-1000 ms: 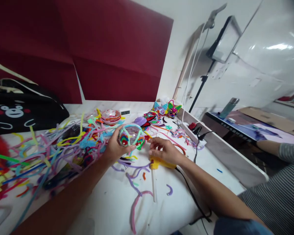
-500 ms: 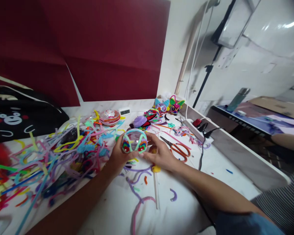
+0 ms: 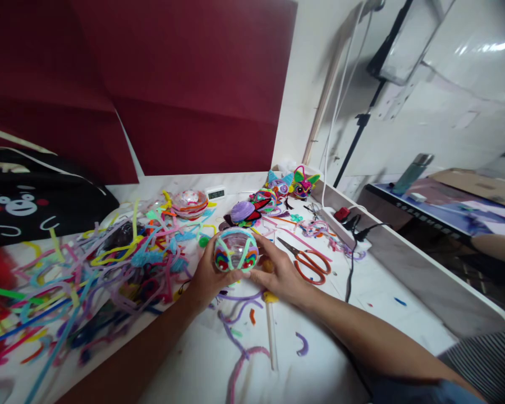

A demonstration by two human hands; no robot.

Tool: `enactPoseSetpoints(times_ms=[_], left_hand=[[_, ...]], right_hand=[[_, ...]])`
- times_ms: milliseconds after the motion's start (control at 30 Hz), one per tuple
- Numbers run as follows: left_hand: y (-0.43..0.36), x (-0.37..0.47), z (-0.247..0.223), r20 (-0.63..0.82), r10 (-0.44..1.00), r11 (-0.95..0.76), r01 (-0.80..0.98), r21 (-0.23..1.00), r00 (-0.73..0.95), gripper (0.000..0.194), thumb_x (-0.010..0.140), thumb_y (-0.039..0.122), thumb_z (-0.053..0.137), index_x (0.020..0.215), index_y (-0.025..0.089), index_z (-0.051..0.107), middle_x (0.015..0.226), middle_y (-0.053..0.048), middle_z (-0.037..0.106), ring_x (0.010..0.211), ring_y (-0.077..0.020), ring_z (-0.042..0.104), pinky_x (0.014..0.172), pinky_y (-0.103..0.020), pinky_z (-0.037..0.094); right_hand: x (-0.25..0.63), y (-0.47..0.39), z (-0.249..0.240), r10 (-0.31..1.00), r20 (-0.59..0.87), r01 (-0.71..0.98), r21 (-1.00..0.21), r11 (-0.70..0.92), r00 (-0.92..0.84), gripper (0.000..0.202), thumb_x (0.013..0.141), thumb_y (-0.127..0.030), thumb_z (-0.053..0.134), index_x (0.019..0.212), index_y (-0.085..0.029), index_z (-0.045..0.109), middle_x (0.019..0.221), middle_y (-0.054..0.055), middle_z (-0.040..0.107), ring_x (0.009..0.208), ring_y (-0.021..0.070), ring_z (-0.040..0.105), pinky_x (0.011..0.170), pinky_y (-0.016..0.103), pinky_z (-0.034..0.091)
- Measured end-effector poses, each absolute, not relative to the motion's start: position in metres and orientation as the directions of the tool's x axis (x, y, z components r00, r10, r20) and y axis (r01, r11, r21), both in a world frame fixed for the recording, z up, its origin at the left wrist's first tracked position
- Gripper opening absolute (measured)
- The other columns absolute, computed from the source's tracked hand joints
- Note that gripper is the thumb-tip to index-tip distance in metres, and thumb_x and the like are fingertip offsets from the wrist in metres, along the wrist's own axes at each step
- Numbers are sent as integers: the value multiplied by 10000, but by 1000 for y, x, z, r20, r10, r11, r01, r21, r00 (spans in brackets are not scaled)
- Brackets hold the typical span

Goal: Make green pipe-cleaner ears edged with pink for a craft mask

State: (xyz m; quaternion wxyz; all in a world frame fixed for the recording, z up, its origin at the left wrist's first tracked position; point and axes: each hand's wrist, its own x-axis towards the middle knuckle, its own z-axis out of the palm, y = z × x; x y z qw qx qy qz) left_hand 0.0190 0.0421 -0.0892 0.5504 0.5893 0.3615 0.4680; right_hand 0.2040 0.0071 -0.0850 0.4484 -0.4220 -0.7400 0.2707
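Observation:
A clear round ball [image 3: 236,251] with coloured pipe-cleaner trim and two red, blue and green eye-like patches is held between both hands above the white table. My left hand [image 3: 207,276] wraps its left side, thumb along the bottom. On the other side, my right hand [image 3: 278,273] grips it with thumb and fingers. Below the right hand lies a glue stick [image 3: 271,336] with a yellow end. Orange-handled scissors [image 3: 309,262] rest to the right. Purple and pink pipe cleaners [image 3: 239,345] lie nearer the camera.
Tangled pipe cleaners [image 3: 122,264] cover the table's left. Finished colourful figures [image 3: 278,191], a bowl-shaped piece [image 3: 189,203] and a small digital display [image 3: 216,193] stand behind. A power strip [image 3: 345,227] sits by the right ledge. Another person's arm [image 3: 499,249] shows at far right.
The ball and both hands appear slightly lower and farther right in view. The surroundings have shifted a little too. Both hands still hold the ball.

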Motion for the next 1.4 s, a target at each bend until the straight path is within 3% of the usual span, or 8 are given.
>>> enactPoseSetpoints(times_ms=[300, 433, 533, 800, 1167, 1400], left_hand=[[42, 13, -91, 196, 926, -182, -72, 981, 322, 954, 528, 354, 843, 1319, 184, 338, 1369, -169, 465, 1266, -334, 475, 1007, -403, 438], [41, 13, -89, 230, 923, -229, -42, 973, 308, 993, 507, 377, 843, 1325, 166, 320, 1371, -191, 456, 1277, -358, 457, 1029, -432, 417], [38, 14, -85, 308, 902, -326, 9, 945, 302, 939, 523, 355, 832, 1304, 170, 345, 1356, -186, 465, 1270, -357, 460, 1034, -441, 412], [27, 13, -74, 544, 767, -599, 76, 797, 340, 883, 529, 256, 827, 1291, 247, 382, 1268, -111, 546, 1182, -330, 544, 975, -411, 473], [26, 14, -74, 567, 752, -624, 83, 777, 336, 883, 514, 304, 840, 1288, 258, 416, 1266, -98, 547, 1185, -348, 533, 989, -439, 459], [25, 13, -76, 577, 742, -634, 77, 770, 342, 888, 530, 273, 839, 1300, 267, 397, 1273, -103, 543, 1177, -334, 549, 970, -423, 476]], right_hand=[[206, 0, -75, 847, 458, 426, -732, 532, -271, 693, 817, -371, 671, 1414, -247, 343, 1269, 105, 554, 1057, 224, 578, 874, 353, 509], [209, -1, -77, 817, 499, 457, -679, 575, -288, 711, 823, -327, 661, 1430, -234, 301, 1321, 116, 523, 1154, 231, 537, 957, 370, 476], [211, -3, -78, 773, 550, 463, -622, 631, -316, 750, 815, -313, 665, 1444, -219, 268, 1351, 132, 493, 1219, 246, 497, 1014, 400, 439], [217, -8, -79, 669, 670, 522, -464, 716, -323, 770, 805, -405, 660, 1443, -247, 259, 1315, 147, 510, 1199, 293, 508, 965, 447, 470], [222, -8, -81, 586, 714, 568, -318, 759, -384, 806, 831, -438, 627, 1476, -231, 191, 1278, 168, 540, 1164, 294, 537, 945, 458, 466], [223, -8, -82, 592, 706, 573, -318, 755, -389, 761, 847, -401, 606, 1469, -222, 205, 1300, 168, 531, 1177, 293, 530, 953, 463, 459]])
